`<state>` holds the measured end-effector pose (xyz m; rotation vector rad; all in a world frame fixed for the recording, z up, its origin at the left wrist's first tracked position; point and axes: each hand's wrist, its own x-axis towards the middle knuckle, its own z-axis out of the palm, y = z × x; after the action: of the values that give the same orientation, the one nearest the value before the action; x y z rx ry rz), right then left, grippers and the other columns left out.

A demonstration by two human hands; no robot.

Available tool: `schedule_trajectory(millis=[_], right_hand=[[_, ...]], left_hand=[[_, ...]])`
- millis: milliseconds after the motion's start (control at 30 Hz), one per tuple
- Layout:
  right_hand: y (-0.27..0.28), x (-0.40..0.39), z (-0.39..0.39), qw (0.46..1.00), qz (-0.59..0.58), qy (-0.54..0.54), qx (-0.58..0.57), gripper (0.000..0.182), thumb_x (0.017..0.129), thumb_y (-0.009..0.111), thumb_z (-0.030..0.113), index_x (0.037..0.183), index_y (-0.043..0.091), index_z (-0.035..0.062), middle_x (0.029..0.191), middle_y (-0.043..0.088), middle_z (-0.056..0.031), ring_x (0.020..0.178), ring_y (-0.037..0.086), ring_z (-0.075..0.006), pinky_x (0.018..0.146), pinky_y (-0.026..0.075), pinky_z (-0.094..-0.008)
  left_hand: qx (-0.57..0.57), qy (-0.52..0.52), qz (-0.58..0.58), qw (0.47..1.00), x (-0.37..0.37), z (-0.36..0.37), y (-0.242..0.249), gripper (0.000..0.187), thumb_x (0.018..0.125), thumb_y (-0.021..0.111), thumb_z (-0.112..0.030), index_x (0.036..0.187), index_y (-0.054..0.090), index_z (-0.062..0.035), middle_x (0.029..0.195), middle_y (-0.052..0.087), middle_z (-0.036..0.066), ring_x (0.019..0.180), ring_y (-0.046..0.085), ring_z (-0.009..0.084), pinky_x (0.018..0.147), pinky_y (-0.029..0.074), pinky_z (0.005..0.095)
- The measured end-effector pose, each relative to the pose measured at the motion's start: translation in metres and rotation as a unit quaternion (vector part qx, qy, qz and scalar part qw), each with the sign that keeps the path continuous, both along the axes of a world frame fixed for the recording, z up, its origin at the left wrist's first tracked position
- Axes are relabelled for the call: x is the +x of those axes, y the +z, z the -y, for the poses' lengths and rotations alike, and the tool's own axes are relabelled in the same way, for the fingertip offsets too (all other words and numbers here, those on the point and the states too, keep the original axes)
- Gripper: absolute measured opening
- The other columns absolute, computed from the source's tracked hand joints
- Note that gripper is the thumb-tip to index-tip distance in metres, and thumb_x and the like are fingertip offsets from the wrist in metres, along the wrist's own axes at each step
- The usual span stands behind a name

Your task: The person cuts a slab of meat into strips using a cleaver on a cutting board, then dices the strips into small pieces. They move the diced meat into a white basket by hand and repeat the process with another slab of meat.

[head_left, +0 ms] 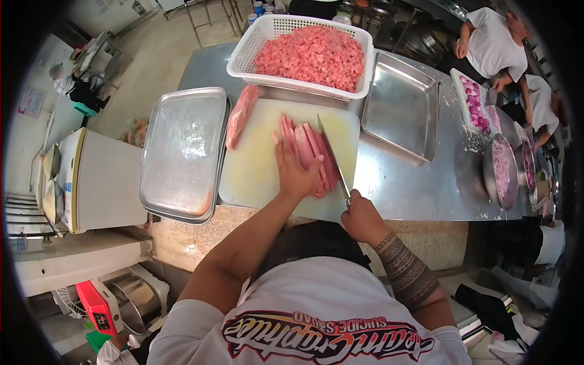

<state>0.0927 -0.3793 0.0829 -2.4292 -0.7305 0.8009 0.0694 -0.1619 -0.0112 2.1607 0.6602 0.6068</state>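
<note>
- Head view: left hand [298, 176] spread, pressing meat strips [305, 141]; right hand [364, 216] gripping knife [333, 152].
- Strips could slide if slippery, putting left hand under knife.

Board [249, 173]: on desk [401, 194], between left tray [182, 149] and right tray [401, 103]
Basket [298, 87]: behind board
Meat strips [306, 141]: on board

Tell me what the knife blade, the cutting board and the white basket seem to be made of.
Knife blade: likely steel, with a smooth, grey metallic surface.
Cutting board: probably plastic, pale and fairly smooth, with no wood grain visible.
White basket: apparently molded plastic, judging by its regularly perforated walls and smooth, rounded rim.
</note>
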Motion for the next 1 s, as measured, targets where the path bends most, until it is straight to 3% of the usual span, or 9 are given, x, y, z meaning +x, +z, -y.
schedule_trajectory(millis=[167,367,467,567,633,667,800,900,1000], right_hand=[[-0.003,-0.015,-0.025,0.998,-0.027,0.041,0.024,0.028,0.089,0.062,0.007,0.108,0.050,-0.0099,0.093,0.069,-0.0349,0.095,0.070,-0.0520,0.087,0.056,-0.0576],[0.000,-0.012,-0.024,1.000,-0.012,0.019,0.018,0.026,0.090,0.062,0.010,0.105,0.051,-0.0085,0.093,0.069,-0.0336,0.094,0.069,-0.0516,0.084,0.055,-0.0574],[-0.001,-0.004,-0.010,0.999,-0.004,-0.006,0.034,0.023,0.090,0.063,0.009,0.102,0.052,-0.0071,0.092,0.069,-0.0317,0.092,0.068,-0.0515,0.081,0.054,-0.0564],[0.004,-0.008,0.006,0.999,0.007,-0.023,0.026,0.023,0.091,0.063,0.010,0.104,0.053,-0.0063,0.095,0.070,-0.0312,0.094,0.069,-0.0507,0.082,0.054,-0.0563],[0.005,-0.012,0.016,1.000,0.011,-0.026,0.009,0.024,0.091,0.063,0.011,0.106,0.054,-0.0047,0.098,0.072,-0.0298,0.097,0.070,-0.0493,0.086,0.056,-0.0564],[0.005,-0.014,0.018,0.999,0.004,-0.035,0.008,0.023,0.091,0.063,0.011,0.106,0.055,-0.0049,0.099,0.072,-0.0301,0.098,0.070,-0.0492,0.087,0.056,-0.0560],[-0.002,-0.020,0.021,0.998,-0.001,-0.064,0.014,0.023,0.092,0.064,0.011,0.105,0.056,-0.0056,0.100,0.073,-0.0312,0.100,0.070,-0.0492,0.088,0.056,-0.0548],[-0.007,-0.024,0.025,0.996,0.011,-0.087,0.012,0.024,0.092,0.065,0.011,0.106,0.056,-0.0061,0.099,0.072,-0.0314,0.099,0.070,-0.0496,0.087,0.056,-0.0548],[-0.007,-0.033,0.026,0.994,0.014,-0.109,0.009,0.025,0.092,0.065,0.012,0.107,0.056,-0.0061,0.097,0.072,-0.0311,0.098,0.070,-0.0499,0.086,0.056,-0.0551]], left_hand=[[-0.004,-0.037,0.076,0.996,-0.010,-0.008,-0.013,0.098,0.097,0.074,-0.031,0.163,0.016,0.0123,0.167,0.020,0.040,0.155,0.023,0.0556,0.128,0.023,0.0583],[0.035,-0.004,-0.070,0.997,-0.003,0.001,-0.015,0.098,0.105,0.062,-0.035,0.165,-0.001,0.0102,0.172,0.010,0.036,0.160,0.013,0.0541,0.131,0.014,0.0565],[0.032,-0.001,-0.096,0.995,-0.005,0.000,-0.008,0.091,0.105,0.061,-0.038,0.166,0.012,0.0087,0.170,0.017,0.037,0.157,0.018,0.0566,0.130,0.015,0.0582],[0.005,-0.039,-0.016,0.999,-0.004,-0.041,-0.015,0.082,0.107,0.056,-0.033,0.166,0.015,0.0069,0.171,0.020,0.035,0.158,0.019,0.0538,0.130,0.016,0.0585],[0.092,-0.091,-0.018,0.991,0.008,-0.086,-0.001,0.062,0.103,0.055,-0.018,0.161,0.039,-0.0019,0.170,0.027,0.032,0.155,0.029,0.0525,0.129,0.024,0.0562],[0.134,-0.129,-0.053,0.981,0.019,-0.109,0.011,0.058,0.101,0.055,-0.013,0.158,0.048,-0.0061,0.169,0.029,0.031,0.154,0.033,0.0522,0.128,0.027,0.0547],[0.302,-0.355,-0.170,0.869,0.056,-0.161,0.046,0.058,0.097,0.060,-0.005,0.154,0.053,-0.0130,0.169,0.033,0.027,0.155,0.034,0.0460,0.128,0.031,0.0511],[0.364,-0.436,-0.262,0.780,0.075,-0.174,0.041,0.044,0.100,0.058,-0.007,0.144,0.058,-0.0085,0.170,0.034,0.024,0.158,0.030,0.0434,0.130,0.028,0.0526],[0.395,-0.460,-0.281,0.744,0.079,-0.186,0.041,0.033,0.101,0.056,-0.006,0.134,0.060,-0.0054,0.169,0.037,0.021,0.161,0.025,0.0394,0.131,0.024,0.0550]])
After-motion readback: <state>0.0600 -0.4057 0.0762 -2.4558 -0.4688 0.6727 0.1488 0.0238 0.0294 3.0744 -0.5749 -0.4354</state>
